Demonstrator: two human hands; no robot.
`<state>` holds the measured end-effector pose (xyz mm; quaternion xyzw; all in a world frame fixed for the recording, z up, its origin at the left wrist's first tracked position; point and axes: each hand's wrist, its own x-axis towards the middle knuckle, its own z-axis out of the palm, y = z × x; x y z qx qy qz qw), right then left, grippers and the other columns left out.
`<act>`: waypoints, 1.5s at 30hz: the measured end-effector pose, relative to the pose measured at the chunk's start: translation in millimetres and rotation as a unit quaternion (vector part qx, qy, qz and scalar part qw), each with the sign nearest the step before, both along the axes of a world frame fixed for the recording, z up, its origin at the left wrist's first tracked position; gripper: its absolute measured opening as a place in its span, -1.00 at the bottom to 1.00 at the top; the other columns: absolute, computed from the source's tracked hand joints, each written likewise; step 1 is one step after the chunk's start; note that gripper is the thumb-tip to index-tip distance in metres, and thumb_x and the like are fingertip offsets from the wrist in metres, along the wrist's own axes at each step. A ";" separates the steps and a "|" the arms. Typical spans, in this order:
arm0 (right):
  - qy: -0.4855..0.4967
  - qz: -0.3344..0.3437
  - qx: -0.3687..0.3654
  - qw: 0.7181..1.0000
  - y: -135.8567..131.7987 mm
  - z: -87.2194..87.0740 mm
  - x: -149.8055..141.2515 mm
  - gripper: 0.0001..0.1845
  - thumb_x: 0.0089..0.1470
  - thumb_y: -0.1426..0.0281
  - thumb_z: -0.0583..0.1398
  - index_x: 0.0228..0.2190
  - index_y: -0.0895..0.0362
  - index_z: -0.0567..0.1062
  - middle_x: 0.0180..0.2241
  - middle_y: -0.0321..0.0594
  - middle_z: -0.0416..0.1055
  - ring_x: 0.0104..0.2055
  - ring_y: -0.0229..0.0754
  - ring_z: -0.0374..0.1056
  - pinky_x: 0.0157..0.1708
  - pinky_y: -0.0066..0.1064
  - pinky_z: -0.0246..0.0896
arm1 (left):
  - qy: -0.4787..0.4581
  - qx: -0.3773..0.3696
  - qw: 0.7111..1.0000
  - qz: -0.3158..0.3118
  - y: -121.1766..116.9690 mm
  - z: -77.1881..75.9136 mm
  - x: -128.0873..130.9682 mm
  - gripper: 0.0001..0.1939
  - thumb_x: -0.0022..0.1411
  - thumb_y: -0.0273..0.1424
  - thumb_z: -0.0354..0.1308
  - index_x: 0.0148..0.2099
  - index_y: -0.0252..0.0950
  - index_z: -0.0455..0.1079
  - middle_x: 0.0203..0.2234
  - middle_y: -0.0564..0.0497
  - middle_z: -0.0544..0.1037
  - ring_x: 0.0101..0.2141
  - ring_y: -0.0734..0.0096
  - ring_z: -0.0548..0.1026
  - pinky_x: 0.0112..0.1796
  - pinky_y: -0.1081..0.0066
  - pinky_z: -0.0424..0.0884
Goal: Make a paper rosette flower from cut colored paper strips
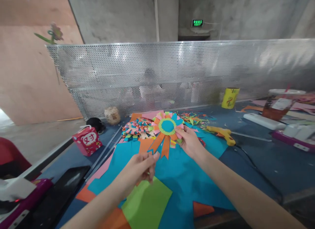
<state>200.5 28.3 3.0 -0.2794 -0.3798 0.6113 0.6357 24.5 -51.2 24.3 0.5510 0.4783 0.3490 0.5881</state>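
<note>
A paper or felt rosette (pixel 168 125) with a blue centre, a yellow-green ring, multicoloured loops and orange and blue tails faces me above the table. My right hand (pixel 190 140) pinches its right edge between thumb and fingers. Just below the tails is my left hand (pixel 144 166), its fingers curled and thumb pressed towards the index finger. Whether it grips a tail tip, I cannot make out. Beneath both hands lie blue sheets (pixel 182 179), a green sheet (pixel 147 202) and orange pieces (pixel 203 209). Behind the rosette, to the left, sits a pile of similar looped rosettes (pixel 136 127).
A yellow glue gun (pixel 222 133) with a black cord lies at right, beside a glue stick (pixel 252 136). Farther right stand a drink cup (pixel 278 104) and a power strip (pixel 295 142). At left are a red box (pixel 87 140) and a black tablet-like object (pixel 59 193). A perforated metal screen (pixel 118 71) closes the back.
</note>
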 end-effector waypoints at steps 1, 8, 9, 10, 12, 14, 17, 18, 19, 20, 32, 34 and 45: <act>0.004 -0.003 0.009 1.000 -1.4 1.9 -1.2 -0.69 -0.33 0.33 0.32 -0.60 0.11 0.26 -0.74 -0.50 0.12 -0.64 -0.42 0.12 -0.60 -0.55 0.16 | -0.029 -0.042 0.998 0.039 6.1 -0.2 -0.3 -0.63 -0.09 -0.09 0.16 -0.48 -0.31 0.25 -0.66 0.11 0.34 -0.63 0.51 0.36 -0.61 0.47 0.30; -0.043 -0.055 0.157 0.985 -9.0 3.0 -6.2 -0.79 -0.19 0.39 0.27 -0.47 0.09 0.32 -0.61 -0.47 0.25 -0.61 -0.42 0.15 -0.58 -0.55 0.11 | -0.071 0.000 0.981 0.183 31.2 -6.3 19.1 -0.36 -0.27 -0.21 0.33 -0.12 -0.27 0.19 -0.30 -0.06 0.48 -0.37 0.37 0.47 -0.49 0.46 0.33; -0.056 -0.058 0.171 0.982 -9.8 2.5 -6.1 -0.80 -0.18 0.39 0.26 -0.46 0.09 0.32 -0.62 -0.47 0.24 -0.61 -0.42 0.14 -0.59 -0.55 0.10 | -0.065 0.016 0.980 0.187 33.3 -5.7 21.9 -0.35 -0.29 -0.23 0.34 -0.12 -0.27 0.20 -0.31 -0.06 0.50 -0.38 0.37 0.47 -0.51 0.48 0.32; -0.067 -0.058 0.178 0.980 -10.3 2.1 -5.8 -0.80 -0.17 0.39 0.25 -0.44 0.09 0.32 -0.61 -0.47 0.24 -0.61 -0.43 0.14 -0.60 -0.56 0.09 | -0.064 0.031 0.980 0.186 35.1 -5.0 24.1 -0.37 -0.30 -0.25 0.35 -0.14 -0.27 0.22 -0.33 -0.05 0.51 -0.41 0.40 0.47 -0.52 0.50 0.30; -0.075 -0.058 0.174 0.980 -10.3 1.5 -5.1 -0.79 -0.17 0.39 0.25 -0.44 0.09 0.32 -0.60 -0.46 0.25 -0.61 -0.42 0.14 -0.63 -0.56 0.08 | -0.068 0.054 0.980 0.176 37.6 -4.2 26.7 -0.42 -0.31 -0.28 0.35 -0.18 -0.29 0.25 -0.39 -0.03 0.53 -0.48 0.46 0.46 -0.55 0.54 0.26; -0.072 -0.058 0.160 0.983 -9.0 1.1 -4.6 -0.77 -0.19 0.38 0.26 -0.44 0.09 0.31 -0.58 -0.45 0.27 -0.62 -0.42 0.15 -0.66 -0.57 0.06 | -0.069 0.055 0.982 0.168 38.7 -5.0 27.4 -0.46 -0.32 -0.30 0.36 -0.22 -0.30 0.27 -0.43 -0.01 0.54 -0.53 0.51 0.43 -0.57 0.55 0.24; -0.055 -0.058 0.149 0.986 -6.5 0.4 -4.5 -0.78 -0.20 0.39 0.27 -0.45 0.09 0.32 -0.58 -0.45 0.27 -0.63 -0.42 0.15 -0.65 -0.57 0.07 | -0.076 0.043 0.985 0.148 38.8 -8.9 26.9 -0.43 -0.35 -0.35 0.37 -0.21 -0.32 0.27 -0.47 0.01 0.53 -0.55 0.51 0.42 -0.57 0.54 0.25; -0.048 -0.060 0.149 0.986 -6.0 0.3 -4.6 -0.78 -0.20 0.39 0.27 -0.47 0.10 0.32 -0.58 -0.45 0.27 -0.62 -0.42 0.16 -0.63 -0.57 0.09 | -0.083 0.039 0.986 0.140 38.6 -10.4 26.7 -0.40 -0.36 -0.38 0.37 -0.19 -0.31 0.26 -0.49 0.02 0.52 -0.55 0.50 0.42 -0.57 0.53 0.26; -0.042 -0.063 0.148 0.986 -5.7 0.3 -4.6 -0.79 -0.20 0.40 0.27 -0.48 0.10 0.33 -0.57 -0.44 0.28 -0.60 -0.42 0.18 -0.60 -0.57 0.11 | -0.091 0.036 0.987 0.130 38.4 -12.0 26.7 -0.37 -0.37 -0.40 0.37 -0.16 -0.31 0.24 -0.51 0.04 0.51 -0.56 0.51 0.42 -0.57 0.53 0.26; -0.036 -0.065 0.147 0.986 -5.7 0.5 -4.6 -0.80 -0.20 0.41 0.27 -0.48 0.10 0.33 -0.55 -0.43 0.29 -0.57 -0.42 0.20 -0.58 -0.56 0.13 | -0.097 0.033 0.987 0.121 38.0 -13.6 26.9 -0.34 -0.37 -0.42 0.37 -0.13 -0.31 0.23 -0.53 0.06 0.50 -0.58 0.52 0.41 -0.57 0.53 0.25; 0.098 -0.085 0.095 0.987 -8.5 24.2 10.3 -0.83 -0.26 0.47 0.27 -0.53 0.10 0.38 -0.52 -0.39 0.41 -0.47 -0.32 0.31 -0.46 -0.47 0.21 | -0.024 -0.026 0.999 0.019 17.3 -24.6 11.0 -0.30 -0.33 -0.44 0.37 -0.06 -0.39 0.23 -0.60 -0.02 0.53 -0.54 0.38 0.48 -0.56 0.52 0.24; 0.125 -0.037 0.060 0.990 -7.2 23.1 13.0 -0.84 -0.22 0.45 0.26 -0.48 0.08 0.39 -0.41 -0.35 0.46 -0.33 -0.24 0.35 -0.38 -0.38 0.24 | -0.042 -0.023 0.999 0.027 20.1 -22.9 6.6 -0.38 -0.31 -0.43 0.36 -0.12 -0.39 0.28 -0.59 -0.02 0.53 -0.55 0.43 0.47 -0.58 0.54 0.22; 0.025 0.110 0.053 0.992 -10.8 3.4 -5.5 -0.84 -0.24 0.34 0.29 -0.53 0.09 0.42 -0.57 -0.39 0.38 -0.54 -0.35 0.27 -0.52 -0.49 0.16 | -0.178 0.044 0.973 0.138 58.1 -4.9 29.4 -0.65 -0.25 -0.32 0.32 -0.33 -0.28 0.39 -0.51 0.02 0.52 -0.34 0.26 0.47 -0.37 0.38 0.39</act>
